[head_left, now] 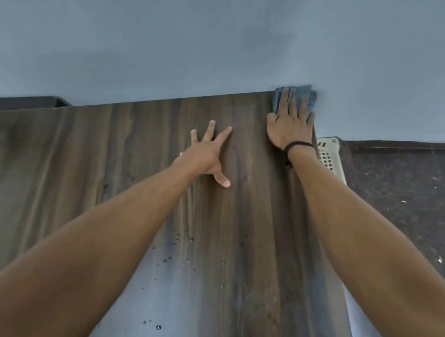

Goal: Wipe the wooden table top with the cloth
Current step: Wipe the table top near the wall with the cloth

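Blue-grey wall (pixel 172 46) is filling the top of my view, meeting the far edge of the dark wooden table (pixel 111 160). My right hand (pixel 289 123) is pressing the cloth (pixel 309 99) flat at the table's far right corner, fingers (pixel 284 99) straight and slightly apart. My left hand (pixel 206 154) is resting beside it on bare wood, fingers splayed wide. Droplets (pixel 169 259) are speckling the near surface.

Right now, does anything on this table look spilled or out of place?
Yes. Small dark droplets are scattered across the wooden table top near its front, well short of the blue-grey cloth under the right hand at the far right corner. The left hand lies flat.
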### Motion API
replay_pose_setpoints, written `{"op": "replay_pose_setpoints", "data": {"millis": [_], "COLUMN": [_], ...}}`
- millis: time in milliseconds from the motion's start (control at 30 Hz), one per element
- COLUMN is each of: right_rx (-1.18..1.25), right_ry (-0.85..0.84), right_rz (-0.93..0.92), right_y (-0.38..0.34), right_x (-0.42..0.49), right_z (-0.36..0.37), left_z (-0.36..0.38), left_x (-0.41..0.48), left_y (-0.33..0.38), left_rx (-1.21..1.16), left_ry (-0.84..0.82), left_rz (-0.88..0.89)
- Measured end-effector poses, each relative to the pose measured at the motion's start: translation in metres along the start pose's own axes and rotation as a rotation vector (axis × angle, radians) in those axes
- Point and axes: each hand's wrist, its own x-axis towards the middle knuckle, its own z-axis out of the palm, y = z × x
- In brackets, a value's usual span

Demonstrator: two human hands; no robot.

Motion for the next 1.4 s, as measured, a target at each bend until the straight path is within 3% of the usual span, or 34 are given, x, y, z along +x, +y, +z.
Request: {"op": "replay_pose_setpoints", "data": {"millis": [133,300,433,600,700,833,967,1100,1233,1400], "right_rx": [-0.085,-0.009,-0.054,-0.055,-0.101,-0.016,-0.098,-0.079,-0.108,0.005], "right_ry": [-0.013,0.024,0.062,0.042,0.07,0.088,0.098,0.15,0.119,0.065], "right_rz": [-0.216,-0.005,-0.212,-0.002,-0.176,-0.001,-0.205,0.007,-0.187,0.075], "right_y": [0.015,0.006,0.012,0.008,0.012,0.025,0.027,0.035,0.034,0.01], "right_x": [-0.037,0.002,-0.035,-0.006,-0.038,-0.041,-0.08,-0.083,-0.112,-0.02], "right_z": [0.012,-0.005,0.012,-0.001,0.013,0.004,0.015,0.01,0.023,-0.003], "left_z": [0.004,0.004,0.008,0.002,0.005,0.0,0.001,-0.002,0.001,-0.003], "left_x": [0.001,0.006,0.008,0.008,0.006,0.002,0.0,-0.002,-0.005,-0.005], "left_y": [-0.004,-0.008,-0.007,-0.006,-0.007,-0.005,-0.004,-0.003,-0.003,0.0], "left_rx": [-0.013,-0.03,-0.038,-0.008,0.007,0.012,0.016,0.02,0.026,0.029], "left_ry": [0.018,0.025,0.015,-0.012,0.009,0.014,0.014,0.016,0.02,0.008], "left_rz": [0.02,0.018,-0.002,-0.029,0.014,-0.002,0.021,0.004,0.028,0.001]}}
